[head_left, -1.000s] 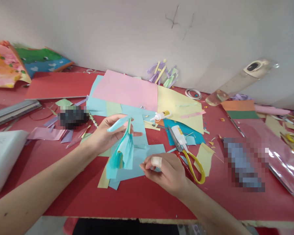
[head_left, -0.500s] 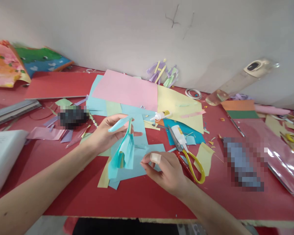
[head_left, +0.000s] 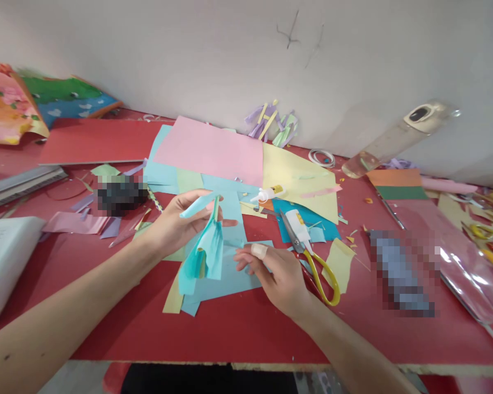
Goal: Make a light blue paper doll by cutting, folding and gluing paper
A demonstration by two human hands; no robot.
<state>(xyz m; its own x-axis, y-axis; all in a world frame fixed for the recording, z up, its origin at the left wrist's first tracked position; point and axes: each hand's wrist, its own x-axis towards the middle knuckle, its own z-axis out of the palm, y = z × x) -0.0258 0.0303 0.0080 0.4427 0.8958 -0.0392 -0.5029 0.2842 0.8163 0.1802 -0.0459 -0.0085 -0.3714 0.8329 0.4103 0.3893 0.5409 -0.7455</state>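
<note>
My left hand (head_left: pixel 181 221) grips a pleated turquoise paper piece (head_left: pixel 207 249) by its narrow top, where a green strip shows; the folds hang down and flare out. A light blue strip (head_left: pixel 197 203) sticks out from the same fingers. Just right of the folds is my right hand (head_left: pixel 271 271), a bandage on one finger, its fingers apart with nothing visible between them. Below both hands lie light blue sheets (head_left: pixel 230 284). Scissors (head_left: pixel 322 279) with yellow and red handles lie beside my right hand, touching a white glue bottle (head_left: pixel 299 224).
Another glue bottle (head_left: pixel 271 192) lies near pink (head_left: pixel 213 148) and yellow sheets (head_left: pixel 304 175). A clear bottle (head_left: pixel 402 139) leans on the wall. A white box (head_left: pixel 8 262) stands left; a pink plastic folder (head_left: pixel 456 257) lies right. Paper scraps surround the sheets.
My right hand's fingers have spread apart and shifted slightly up. My left hand still holds the turquoise paper, and the view has shifted a little.
</note>
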